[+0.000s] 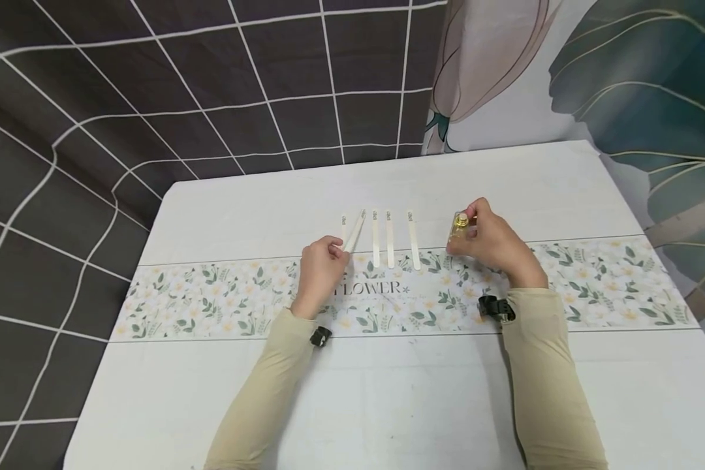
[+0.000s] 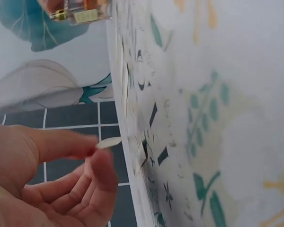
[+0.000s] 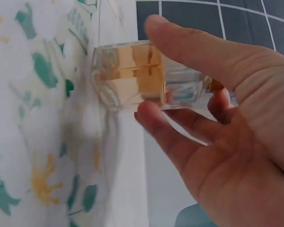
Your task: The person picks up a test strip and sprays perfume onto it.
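Note:
Between thumb and fingers, my left hand (image 1: 322, 267) pinches a white paper test strip (image 1: 355, 232) with small dark print at its far end. In the left wrist view the pinched strip (image 2: 109, 142) points away from the fingertips. A perfume bottle (image 1: 459, 226) of clear glass with a gold neck is gripped by my right hand (image 1: 495, 243). Amber liquid shows through the bottle (image 3: 128, 71) in the right wrist view. More test strips (image 1: 390, 240) lie side by side between the hands, one partly behind the left hand.
A floral runner (image 1: 211, 297) lettered "FLOWER" crosses the white table (image 1: 388, 391). Behind the table hang a dark grid-patterned cloth (image 1: 211, 78) and a flower-patterned curtain (image 1: 505, 65). Each wrist wears a black strap device (image 1: 496, 307).

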The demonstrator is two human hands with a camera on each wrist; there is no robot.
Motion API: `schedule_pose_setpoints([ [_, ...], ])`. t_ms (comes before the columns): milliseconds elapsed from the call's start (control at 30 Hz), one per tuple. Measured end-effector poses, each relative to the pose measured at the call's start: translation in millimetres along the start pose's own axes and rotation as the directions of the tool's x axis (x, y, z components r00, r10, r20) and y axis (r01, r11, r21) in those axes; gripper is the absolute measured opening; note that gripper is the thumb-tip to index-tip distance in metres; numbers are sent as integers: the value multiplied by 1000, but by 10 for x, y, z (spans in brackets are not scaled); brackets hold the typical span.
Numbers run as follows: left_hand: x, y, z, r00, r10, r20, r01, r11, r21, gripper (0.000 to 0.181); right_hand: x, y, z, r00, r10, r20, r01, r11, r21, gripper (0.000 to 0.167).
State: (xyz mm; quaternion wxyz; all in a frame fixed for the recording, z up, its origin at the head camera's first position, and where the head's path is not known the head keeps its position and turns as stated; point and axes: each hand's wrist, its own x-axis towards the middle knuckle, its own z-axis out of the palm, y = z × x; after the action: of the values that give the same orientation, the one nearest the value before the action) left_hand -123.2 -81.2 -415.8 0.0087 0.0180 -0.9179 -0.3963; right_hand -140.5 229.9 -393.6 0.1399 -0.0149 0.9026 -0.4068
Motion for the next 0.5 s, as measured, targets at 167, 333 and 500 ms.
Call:
schedule_pose_setpoints([
  [167,44,-12,-79,994,-31,-107,20,995,-102,19,5,35,-18,994,-96,-54,97,995,5,61],
  [333,57,68,-223,967,-19,-253,-39,974,-223,15,-72,-129,-60,937,-249,-244,267,963,40,63],
  [500,10,219,-377,917,93,-389,-210,939,-271,15,-221,-468,-90,836,-351,-423,386,923,-4,64],
])
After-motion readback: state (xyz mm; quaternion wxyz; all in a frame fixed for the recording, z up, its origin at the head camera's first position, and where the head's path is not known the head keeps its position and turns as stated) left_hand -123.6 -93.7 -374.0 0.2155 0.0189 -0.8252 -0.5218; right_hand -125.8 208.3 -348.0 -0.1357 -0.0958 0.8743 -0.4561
